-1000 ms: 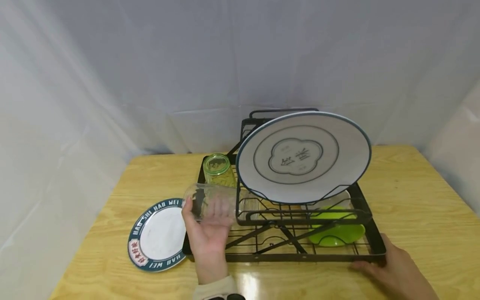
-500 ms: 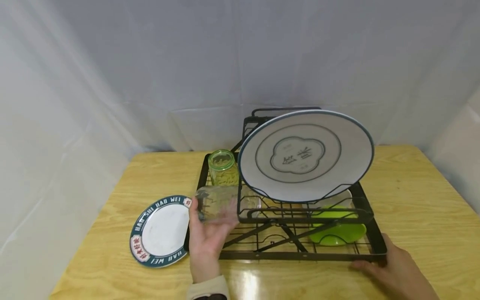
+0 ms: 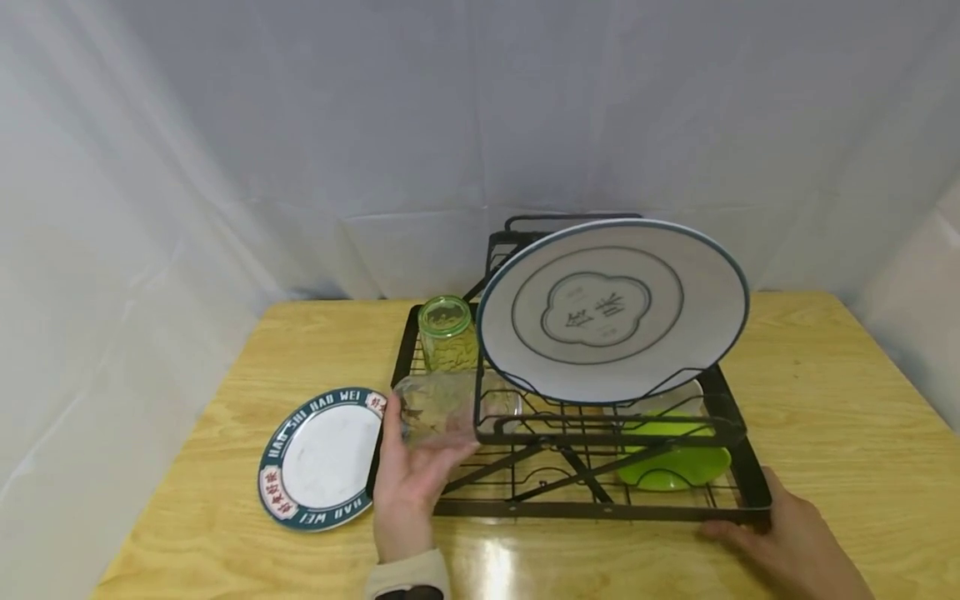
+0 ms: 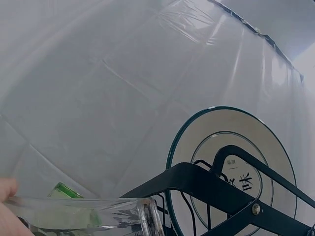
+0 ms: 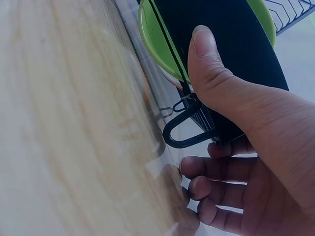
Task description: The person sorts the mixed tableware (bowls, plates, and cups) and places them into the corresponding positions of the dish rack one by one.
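A clear drinking glass (image 3: pixel 431 408) lies on its side, partly under the upper tier of the black dish rack (image 3: pixel 555 510). My left hand (image 3: pixel 408 500) holds it from the left and below; the fingers are mostly hidden behind the glass. In the left wrist view the clear glass (image 4: pixel 98 216) points its rim at the rack's frame. My right hand (image 3: pixel 802 533) grips the rack's front right corner. The right wrist view shows the thumb (image 5: pixel 209 64) over the rack's black edge and the other fingers curled beneath. An upturned green glass (image 3: pixel 450 333) stands in the rack's back left.
A large white plate (image 3: pixel 611 312) with a blue rim leans on the upper tier. A green bowl (image 3: pixel 675 468) and a white bowl (image 3: pixel 667 402) are in the lower right. A blue-rimmed plate (image 3: pixel 322 458) lies left on the wooden table (image 3: pixel 225 467).
My left hand has brought the clear glass a little right, further under the upper tier, while its palm turned. My right hand keeps its hold on the rack's corner.
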`<state>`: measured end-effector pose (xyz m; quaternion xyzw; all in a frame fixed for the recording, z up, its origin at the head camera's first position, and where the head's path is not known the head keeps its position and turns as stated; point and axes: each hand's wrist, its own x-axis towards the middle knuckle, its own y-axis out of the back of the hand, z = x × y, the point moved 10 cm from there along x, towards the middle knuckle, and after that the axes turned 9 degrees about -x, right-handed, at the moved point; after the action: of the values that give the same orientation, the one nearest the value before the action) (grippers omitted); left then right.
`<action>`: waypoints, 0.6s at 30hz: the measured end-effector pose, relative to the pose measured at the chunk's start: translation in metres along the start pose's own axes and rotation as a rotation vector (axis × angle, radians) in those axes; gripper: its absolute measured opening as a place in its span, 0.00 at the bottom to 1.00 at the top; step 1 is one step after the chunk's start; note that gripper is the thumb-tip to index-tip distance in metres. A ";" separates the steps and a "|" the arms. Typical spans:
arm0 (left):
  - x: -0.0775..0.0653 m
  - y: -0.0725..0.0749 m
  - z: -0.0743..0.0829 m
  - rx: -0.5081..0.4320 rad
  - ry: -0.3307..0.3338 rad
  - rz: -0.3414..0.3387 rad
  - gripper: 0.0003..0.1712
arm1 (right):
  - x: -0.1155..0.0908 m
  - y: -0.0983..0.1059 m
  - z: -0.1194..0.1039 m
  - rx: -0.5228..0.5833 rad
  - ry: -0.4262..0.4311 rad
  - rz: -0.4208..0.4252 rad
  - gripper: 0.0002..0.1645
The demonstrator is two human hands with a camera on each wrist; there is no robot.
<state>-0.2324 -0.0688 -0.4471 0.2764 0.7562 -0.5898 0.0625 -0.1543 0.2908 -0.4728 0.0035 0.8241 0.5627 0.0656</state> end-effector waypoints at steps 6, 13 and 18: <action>0.002 -0.002 -0.003 0.006 0.070 0.003 0.60 | 0.000 0.000 0.002 0.006 -0.007 -0.008 0.54; 0.002 0.004 0.003 0.084 0.045 0.051 0.58 | -0.001 0.000 0.002 0.016 -0.005 -0.006 0.52; 0.005 0.005 0.008 0.086 0.010 0.026 0.62 | -0.001 0.000 0.003 0.014 0.001 -0.002 0.52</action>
<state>-0.2359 -0.0743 -0.4555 0.2915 0.7269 -0.6194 0.0547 -0.1534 0.2933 -0.4739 0.0027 0.8281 0.5567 0.0657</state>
